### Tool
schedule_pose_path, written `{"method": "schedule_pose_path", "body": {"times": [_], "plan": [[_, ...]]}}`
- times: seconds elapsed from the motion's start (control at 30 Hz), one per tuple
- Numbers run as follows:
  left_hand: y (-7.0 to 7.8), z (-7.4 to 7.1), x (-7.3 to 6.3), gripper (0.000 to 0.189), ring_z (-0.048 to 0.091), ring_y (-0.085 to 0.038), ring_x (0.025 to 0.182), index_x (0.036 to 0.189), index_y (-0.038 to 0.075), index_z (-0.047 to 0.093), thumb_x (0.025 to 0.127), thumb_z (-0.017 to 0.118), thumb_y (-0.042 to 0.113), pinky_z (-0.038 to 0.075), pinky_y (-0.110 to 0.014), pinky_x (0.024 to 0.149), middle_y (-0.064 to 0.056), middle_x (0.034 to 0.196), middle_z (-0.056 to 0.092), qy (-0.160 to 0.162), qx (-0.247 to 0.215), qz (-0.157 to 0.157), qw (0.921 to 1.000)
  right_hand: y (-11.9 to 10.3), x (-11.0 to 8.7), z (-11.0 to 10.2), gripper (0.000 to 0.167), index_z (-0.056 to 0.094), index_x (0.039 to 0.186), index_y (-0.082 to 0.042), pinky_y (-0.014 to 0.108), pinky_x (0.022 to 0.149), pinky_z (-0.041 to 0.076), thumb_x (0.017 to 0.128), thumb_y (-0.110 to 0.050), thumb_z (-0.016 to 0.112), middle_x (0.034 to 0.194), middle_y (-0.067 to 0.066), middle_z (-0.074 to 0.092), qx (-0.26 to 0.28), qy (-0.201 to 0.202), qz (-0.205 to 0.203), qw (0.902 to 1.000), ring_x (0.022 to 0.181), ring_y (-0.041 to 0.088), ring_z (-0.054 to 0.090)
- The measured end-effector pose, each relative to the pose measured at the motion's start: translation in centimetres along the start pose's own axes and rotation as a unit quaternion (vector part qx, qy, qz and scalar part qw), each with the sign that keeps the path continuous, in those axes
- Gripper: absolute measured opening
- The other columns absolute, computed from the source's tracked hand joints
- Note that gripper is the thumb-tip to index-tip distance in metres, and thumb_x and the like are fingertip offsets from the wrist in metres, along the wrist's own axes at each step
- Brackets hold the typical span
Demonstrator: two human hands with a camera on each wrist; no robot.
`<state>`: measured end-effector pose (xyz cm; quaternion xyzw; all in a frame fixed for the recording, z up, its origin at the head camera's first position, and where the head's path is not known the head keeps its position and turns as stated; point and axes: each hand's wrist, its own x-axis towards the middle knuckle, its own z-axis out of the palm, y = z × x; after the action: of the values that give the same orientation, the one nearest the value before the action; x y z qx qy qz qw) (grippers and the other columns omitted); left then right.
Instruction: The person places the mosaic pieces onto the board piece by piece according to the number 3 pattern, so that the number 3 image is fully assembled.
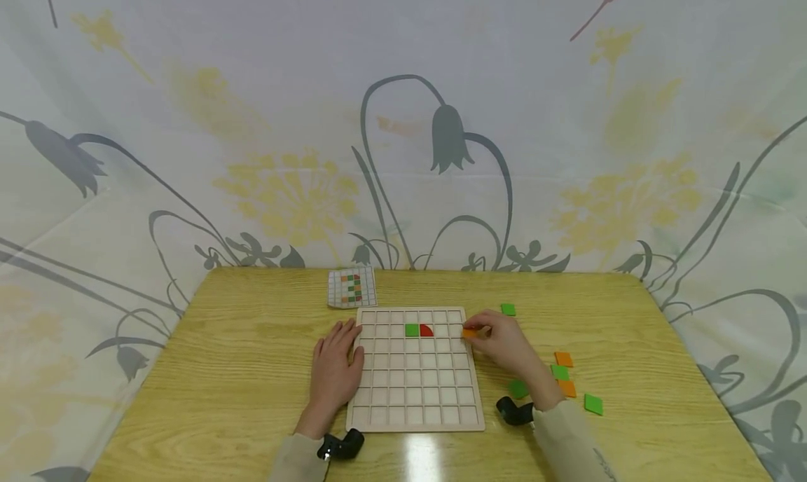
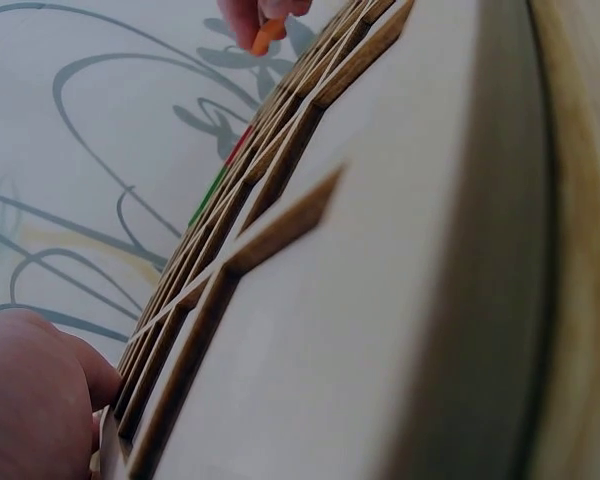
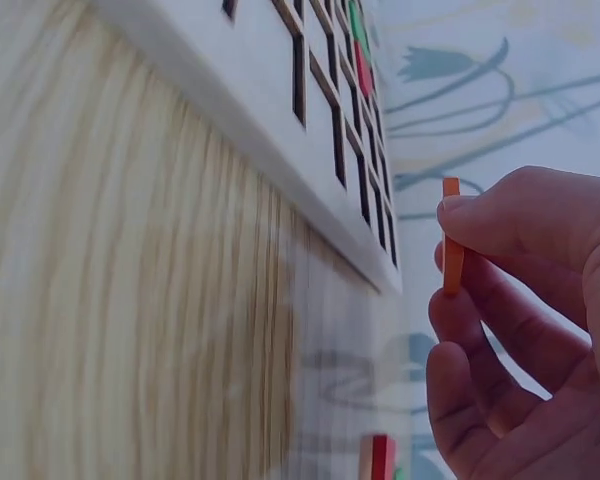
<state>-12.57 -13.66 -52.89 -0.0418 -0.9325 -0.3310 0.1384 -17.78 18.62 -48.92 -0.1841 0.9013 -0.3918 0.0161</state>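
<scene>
A wooden grid board (image 1: 413, 380) lies on the table, with a green square tile (image 1: 412, 331) and a red quarter-round tile (image 1: 426, 331) side by side in its second row from the top. My left hand (image 1: 337, 363) rests along the board's left edge, fingers straight and spread. Between thumb and fingers, my right hand (image 1: 506, 343) pinches an orange tile (image 3: 452, 240) at the board's upper right edge. In the right wrist view that tile stands on edge in the grip, raised above the table.
Behind the board's upper left corner lies a pattern card (image 1: 351, 288) with coloured squares. Loose tiles are scattered to the right, among them a green tile (image 1: 508, 309), an orange tile (image 1: 564, 359) and another green tile (image 1: 593, 404). A flowered curtain (image 1: 403, 125) hangs behind the table.
</scene>
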Motion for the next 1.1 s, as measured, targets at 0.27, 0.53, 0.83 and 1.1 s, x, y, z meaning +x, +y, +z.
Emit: {"method": "schedule_pose_path", "body": {"times": [0.27, 0.53, 0.83, 1.1], "plan": [[0.0, -0.1, 0.1, 0.038, 0.039, -0.033, 0.140, 0.133, 0.004, 0.063, 0.097, 0.060, 0.013, 0.023, -0.063, 0.110, -0.012, 0.145, 0.053, 0.001, -0.003, -0.001, 1.0000, -1.2, 1.6, 1.6, 0.020, 0.076, 0.105, -0.006, 0.038, 0.076, 0.052, 0.085, -0.003, 0.074, 0.107, 0.004, 0.068, 0.013, -0.007, -0.008, 0.9999, 0.089, 0.020, 0.061], [-0.2, -0.2, 0.3, 0.038, 0.038, -0.033, 0.141, 0.134, 0.004, 0.062, 0.097, 0.059, 0.014, 0.022, -0.063, 0.111, -0.011, 0.146, 0.052, 0.002, 0.002, -0.003, 1.0000, -2.7, 3.5, 3.9, 0.017, 0.076, 0.103, -0.007, 0.035, 0.077, 0.052, 0.087, -0.004, 0.072, 0.104, 0.002, 0.067, 0.034, -0.022, -0.029, 0.9987, 0.089, 0.019, 0.060], [-0.2, -0.2, -0.2, 0.037, 0.039, -0.034, 0.140, 0.133, 0.004, 0.063, 0.097, 0.060, 0.012, 0.023, -0.064, 0.110, -0.012, 0.145, 0.053, -0.001, -0.001, 0.000, 1.0000, -4.5, 4.8, 6.0, 0.014, 0.076, 0.103, -0.004, 0.033, 0.078, 0.056, 0.089, -0.006, 0.073, 0.104, 0.005, 0.068, 0.055, -0.029, -0.048, 0.9969, 0.095, 0.024, 0.065], [0.1, -0.1, 0.0, 0.037, 0.040, -0.034, 0.139, 0.133, 0.004, 0.063, 0.097, 0.061, 0.013, 0.024, -0.064, 0.109, -0.012, 0.145, 0.054, 0.002, 0.007, 0.005, 1.0000, -5.2, 5.7, 7.3, 0.013, 0.076, 0.102, -0.005, 0.031, 0.077, 0.055, 0.089, -0.006, 0.074, 0.104, 0.004, 0.069, 0.052, -0.024, -0.060, 0.9966, 0.094, 0.023, 0.065]]}}
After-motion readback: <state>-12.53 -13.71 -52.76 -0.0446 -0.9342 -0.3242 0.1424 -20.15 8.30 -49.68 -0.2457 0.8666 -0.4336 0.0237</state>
